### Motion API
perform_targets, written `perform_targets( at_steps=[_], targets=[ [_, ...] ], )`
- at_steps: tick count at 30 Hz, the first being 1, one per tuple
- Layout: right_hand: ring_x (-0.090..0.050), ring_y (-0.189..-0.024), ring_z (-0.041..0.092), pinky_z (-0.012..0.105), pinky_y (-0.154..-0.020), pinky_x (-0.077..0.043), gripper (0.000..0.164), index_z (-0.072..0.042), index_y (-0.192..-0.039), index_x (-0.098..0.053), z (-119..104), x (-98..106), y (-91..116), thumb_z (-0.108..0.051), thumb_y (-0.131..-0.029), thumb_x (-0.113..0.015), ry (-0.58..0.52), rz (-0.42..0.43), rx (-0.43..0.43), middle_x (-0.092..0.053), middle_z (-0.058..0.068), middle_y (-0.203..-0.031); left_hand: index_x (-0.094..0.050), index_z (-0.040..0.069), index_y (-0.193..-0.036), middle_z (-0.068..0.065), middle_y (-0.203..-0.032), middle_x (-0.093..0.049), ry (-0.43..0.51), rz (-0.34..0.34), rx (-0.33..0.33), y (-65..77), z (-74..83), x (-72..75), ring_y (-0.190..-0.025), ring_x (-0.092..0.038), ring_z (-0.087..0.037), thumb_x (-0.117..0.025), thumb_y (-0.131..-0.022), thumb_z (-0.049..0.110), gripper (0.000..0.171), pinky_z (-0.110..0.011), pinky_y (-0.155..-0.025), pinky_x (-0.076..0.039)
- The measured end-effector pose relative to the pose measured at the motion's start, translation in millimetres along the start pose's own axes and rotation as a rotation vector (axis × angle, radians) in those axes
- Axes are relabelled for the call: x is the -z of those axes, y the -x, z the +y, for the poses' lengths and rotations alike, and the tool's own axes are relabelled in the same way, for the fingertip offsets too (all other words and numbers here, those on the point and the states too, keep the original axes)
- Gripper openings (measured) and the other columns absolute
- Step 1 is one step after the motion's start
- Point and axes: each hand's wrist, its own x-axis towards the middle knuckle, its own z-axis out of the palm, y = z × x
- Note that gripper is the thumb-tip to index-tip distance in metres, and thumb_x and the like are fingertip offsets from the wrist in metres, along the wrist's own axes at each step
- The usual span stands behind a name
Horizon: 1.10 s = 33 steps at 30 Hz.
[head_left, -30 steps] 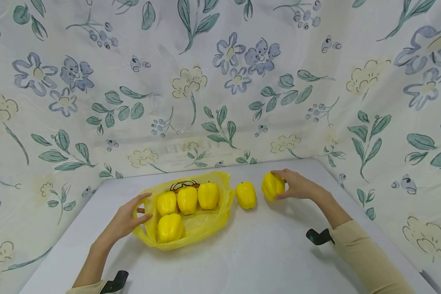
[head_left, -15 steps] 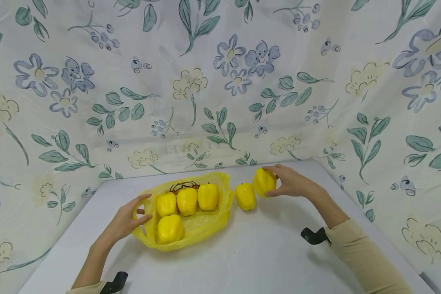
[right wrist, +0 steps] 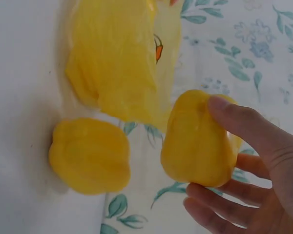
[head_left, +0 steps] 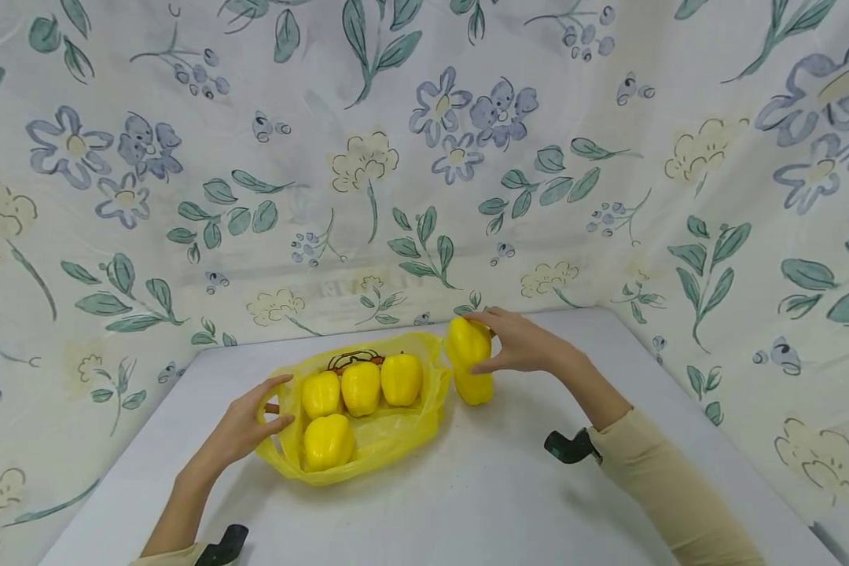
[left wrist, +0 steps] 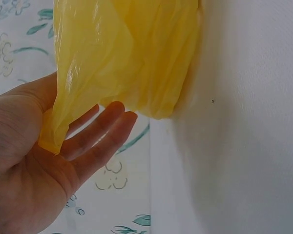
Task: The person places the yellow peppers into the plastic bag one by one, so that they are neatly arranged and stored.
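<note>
My left hand [head_left: 248, 417] holds the left handle of a thin yellow plastic bag [head_left: 396, 448], with fingers spread through the loop. In the left wrist view, a strip of the bag [left wrist: 63, 112] crosses my palm. Several yellow bell peppers [head_left: 328, 442] lie inside the bag. My right hand [head_left: 520, 342] grips another yellow bell pepper [head_left: 467, 339] between thumb and fingers, raised beside the bag's right rim. A second loose bell pepper [head_left: 474, 389] sits on the table below it, partly hidden in the head view and fully visible in the right wrist view.
The white table [head_left: 495, 487] stretches out in front of me. A floral curtain [head_left: 325, 196] hangs behind it and along both sides. A black wrist mount [head_left: 569, 446] sticks out from my right sleeve [head_left: 665, 487], and a similar one [head_left: 222, 545] from the left.
My right hand has carried its bell pepper leftward and slightly up, from right of the loose pepper to over it, beside the bag's edge. The left hand and bag stay in place.
</note>
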Motion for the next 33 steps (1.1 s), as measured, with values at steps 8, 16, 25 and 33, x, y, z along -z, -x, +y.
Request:
perform_targets(
  at_steps=[8,16,25,33],
  targets=[
    [-0.056,-0.113,0.026,0.043,-0.099,-0.053,0.087,-0.021,-0.149,-0.04,-25.8,-7.8,-16.3,-0.044,-0.076,-0.082,0.007,-0.018,0.051,-0.052,0.007,-0.137,-0.041,0.013,-0.147,-0.026,-0.146,-0.045,0.002,-0.005,0.006,-0.3,0.4,-0.8,-0.104,-0.066,-0.037,-0.073,-0.088,0.016,0.068,-0.032,-0.072,-0.062],
    [-0.055,-0.117,0.021,0.042,-0.104,-0.051,0.087,-0.024,-0.15,-0.039,-47.6,-21.3,-29.1,-0.046,-0.076,-0.081,0.008,-0.046,0.086,-0.05,0.006,-0.141,-0.041,0.013,-0.147,-0.025,-0.147,-0.045,-0.01,0.003,-0.003,-1.0,0.7,0.9,-0.105,-0.066,-0.036,-0.073,-0.088,0.015,0.067,-0.035,-0.076,-0.062],
    [-0.047,-0.133,0.024,0.044,-0.112,-0.044,0.088,-0.024,-0.15,-0.038,-66.3,-38.9,-36.3,-0.044,-0.077,-0.082,-0.004,-0.089,0.109,-0.044,0.006,-0.151,-0.041,0.013,-0.147,-0.025,-0.145,-0.047,-0.005,0.0,-0.009,0.7,-0.4,1.2,-0.104,-0.066,-0.036,-0.073,-0.088,0.015,0.067,-0.033,-0.074,-0.062],
    [-0.051,-0.126,0.02,0.036,-0.109,-0.047,0.089,-0.021,-0.151,-0.037,-76.2,-54.3,-41.4,-0.046,-0.077,-0.08,0.024,-0.109,0.178,-0.047,0.005,-0.145,-0.041,0.013,-0.147,-0.026,-0.146,-0.046,-0.004,0.003,-0.002,0.0,0.9,1.2,-0.105,-0.066,-0.037,-0.073,-0.088,0.016,0.067,-0.034,-0.074,-0.062]
  ],
)
